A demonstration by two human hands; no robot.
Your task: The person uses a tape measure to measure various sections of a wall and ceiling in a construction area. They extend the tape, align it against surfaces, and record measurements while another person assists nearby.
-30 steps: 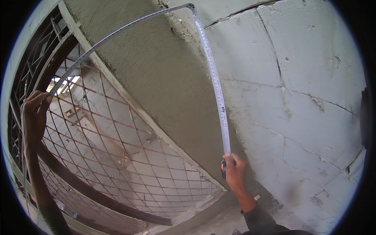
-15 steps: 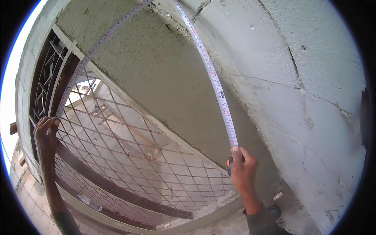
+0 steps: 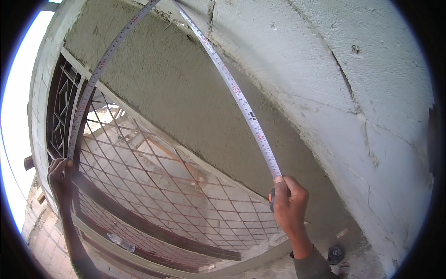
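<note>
The right hand [image 3: 291, 200] grips a black-and-orange tape measure [image 3: 271, 200] at near right, its white blade [image 3: 237, 93] slanting across grey plaster [image 3: 186, 102] past the far edge, while at left the left hand [image 3: 60, 176] pinches the blade beside a dark-framed metal grille [image 3: 139, 217].

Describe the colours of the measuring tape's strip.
The strip is white with black and red markings, clearest in the head view.
</note>
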